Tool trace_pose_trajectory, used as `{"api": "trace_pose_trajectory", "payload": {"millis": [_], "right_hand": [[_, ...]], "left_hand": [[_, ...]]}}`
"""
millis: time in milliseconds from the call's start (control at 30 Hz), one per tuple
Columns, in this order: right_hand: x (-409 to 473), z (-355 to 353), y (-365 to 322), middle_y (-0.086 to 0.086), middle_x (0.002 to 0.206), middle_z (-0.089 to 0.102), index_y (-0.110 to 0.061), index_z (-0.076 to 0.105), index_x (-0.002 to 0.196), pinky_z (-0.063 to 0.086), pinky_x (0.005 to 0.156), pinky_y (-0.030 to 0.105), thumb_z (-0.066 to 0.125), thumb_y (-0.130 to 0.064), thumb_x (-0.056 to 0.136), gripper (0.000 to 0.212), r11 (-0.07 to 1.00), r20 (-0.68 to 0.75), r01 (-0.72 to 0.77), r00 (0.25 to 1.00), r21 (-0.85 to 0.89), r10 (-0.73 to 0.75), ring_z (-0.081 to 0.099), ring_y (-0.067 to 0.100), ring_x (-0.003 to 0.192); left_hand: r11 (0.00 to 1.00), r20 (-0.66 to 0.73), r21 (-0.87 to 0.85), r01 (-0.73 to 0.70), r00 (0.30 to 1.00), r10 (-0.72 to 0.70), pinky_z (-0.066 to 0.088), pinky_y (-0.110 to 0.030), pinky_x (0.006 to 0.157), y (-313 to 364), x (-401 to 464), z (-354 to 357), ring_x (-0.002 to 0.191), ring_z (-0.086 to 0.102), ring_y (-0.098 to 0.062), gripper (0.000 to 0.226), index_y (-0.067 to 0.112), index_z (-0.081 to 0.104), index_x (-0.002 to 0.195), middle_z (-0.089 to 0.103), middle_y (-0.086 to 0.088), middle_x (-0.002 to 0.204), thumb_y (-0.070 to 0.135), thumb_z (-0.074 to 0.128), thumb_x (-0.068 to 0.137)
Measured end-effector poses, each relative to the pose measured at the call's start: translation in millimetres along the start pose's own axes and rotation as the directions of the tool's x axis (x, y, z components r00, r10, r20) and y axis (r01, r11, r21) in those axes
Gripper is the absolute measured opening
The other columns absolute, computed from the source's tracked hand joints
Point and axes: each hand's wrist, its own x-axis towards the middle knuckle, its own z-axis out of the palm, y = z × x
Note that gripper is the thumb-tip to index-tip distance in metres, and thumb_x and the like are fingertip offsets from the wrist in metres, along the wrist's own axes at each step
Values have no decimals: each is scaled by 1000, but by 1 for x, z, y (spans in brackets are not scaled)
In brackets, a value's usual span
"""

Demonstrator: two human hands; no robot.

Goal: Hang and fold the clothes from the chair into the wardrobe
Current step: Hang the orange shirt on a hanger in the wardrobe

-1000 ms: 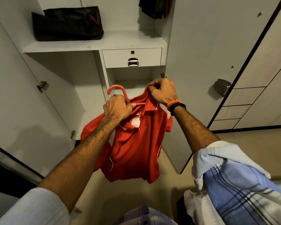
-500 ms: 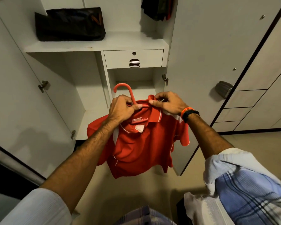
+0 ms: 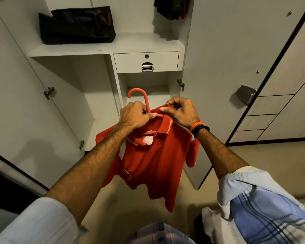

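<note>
A red polo shirt point(image 3: 155, 161) with white trim hangs on a red plastic hanger point(image 3: 141, 97) in front of the open white wardrobe point(image 3: 104, 48). My left hand point(image 3: 136, 117) grips the hanger's neck just below the hook, together with the shirt's neckline. My right hand point(image 3: 181, 111) pinches the shirt's collar at the top right of the neck. The hanger's arms are hidden inside the shirt. A blue and white checked cloth point(image 3: 264, 212) lies draped over my right forearm.
A black bag point(image 3: 76, 25) sits on the wardrobe's upper shelf. Dark clothes point(image 3: 173, 7) hang at the top. Below the shelf is a drawer point(image 3: 146, 61) with a metal handle. Both wardrobe doors point(image 3: 224, 67) stand open. Beige floor lies below.
My hands and the shirt have dropped lower in view and come closer together. My right hand moved from the shirt's shoulder to its collar, and the shirt now hangs straighter on the hanger.
</note>
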Motion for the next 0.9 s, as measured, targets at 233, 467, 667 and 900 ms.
{"api": "trace_pose_trajectory", "payload": {"millis": [233, 467, 667, 900], "right_hand": [[5, -11, 6, 0, 89, 74, -17, 73, 97, 59, 76, 37, 84, -49, 65, 47, 976, 339, 21, 939, -218, 56, 69, 15, 82], [7, -21, 19, -8, 75, 73, -30, 72, 80, 60, 72, 47, 79, -52, 72, 24, 982, 113, -103, 986, -158, 121, 70, 16, 74], [6, -34, 23, -6, 71, 72, -32, 70, 74, 60, 67, 47, 81, -44, 76, 16, 982, 56, -132, 988, -138, 141, 70, 17, 71], [2, -40, 25, -2, 79, 74, -19, 74, 86, 61, 72, 46, 80, -41, 79, 23, 977, 14, -185, 982, -107, 188, 71, 19, 76]], "left_hand": [[986, 3, -163, 19, 1000, -19, 58, -34, 73, -9, 2, 8, 75, 69, -17, 39, 17, 79, 92, 73, 1, 79, 53, 76, 76], [959, 32, -282, 38, 999, -30, 52, -23, 81, -26, 7, -2, 88, 67, -13, 60, 21, 65, 115, 71, 3, 92, 22, 93, 61], [934, 23, -357, 22, 1000, -15, 49, -11, 66, -38, 15, -5, 76, 64, -4, 16, 17, 74, 90, 70, 6, 80, 25, 82, 78], [938, 50, -346, -16, 998, 35, 51, -30, 85, -39, 21, 1, 94, 60, -15, 48, 18, 69, 106, 67, 1, 102, 43, 85, 68]]}}
